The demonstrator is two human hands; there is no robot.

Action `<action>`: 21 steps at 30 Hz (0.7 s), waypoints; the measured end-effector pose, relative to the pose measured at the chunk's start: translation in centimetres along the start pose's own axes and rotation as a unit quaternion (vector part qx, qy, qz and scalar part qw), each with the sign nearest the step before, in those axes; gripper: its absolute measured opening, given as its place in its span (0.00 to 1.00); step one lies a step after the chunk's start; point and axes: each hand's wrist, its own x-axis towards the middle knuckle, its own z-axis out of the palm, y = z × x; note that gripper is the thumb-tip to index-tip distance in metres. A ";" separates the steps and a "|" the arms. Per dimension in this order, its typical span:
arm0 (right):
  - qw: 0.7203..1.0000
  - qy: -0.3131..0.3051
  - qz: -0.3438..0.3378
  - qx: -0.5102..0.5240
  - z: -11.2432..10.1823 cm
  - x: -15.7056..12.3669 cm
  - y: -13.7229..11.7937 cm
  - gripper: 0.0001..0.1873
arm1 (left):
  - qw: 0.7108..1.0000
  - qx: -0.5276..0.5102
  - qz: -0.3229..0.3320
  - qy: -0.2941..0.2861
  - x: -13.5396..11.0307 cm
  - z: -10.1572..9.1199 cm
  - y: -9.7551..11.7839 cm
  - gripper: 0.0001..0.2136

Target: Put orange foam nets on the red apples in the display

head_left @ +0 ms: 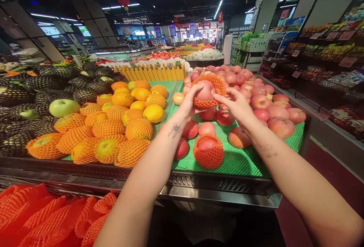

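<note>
I hold a pink-red apple [205,91] above the fruit stand, half covered by an orange foam net sleeve [215,82]. My left hand [189,102] grips the apple and sleeve from the left. My right hand [233,103] has its fingers on the sleeve's right side. Below them, a fully netted apple [208,151] lies on the green mat [244,160]. Several bare apples [257,105] are piled behind and to the right.
Oranges in orange nets [113,129] fill the bin to the left, with a green apple [64,107] and dark-netted fruit beyond. A heap of spare orange net sleeves [42,216] lies at lower left. The stand's metal edge [216,196] runs across. Shelves [327,61] line the right aisle.
</note>
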 end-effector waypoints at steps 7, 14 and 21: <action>0.990 0.009 0.022 0.136 0.9 -0.5 -0.1 0.25 | 0.999 -0.018 -0.013 -0.048 -0.6 0.6 0.0 0.16; 0.984 -0.040 0.060 0.163 0.4 -0.2 -0.4 0.28 | 1.000 0.005 -0.002 0.003 -0.4 0.8 0.4 0.18; 0.986 -0.074 0.130 0.076 0.1 -0.3 0.3 0.38 | 0.952 0.238 0.082 0.177 0.6 -4.7 2.7 0.18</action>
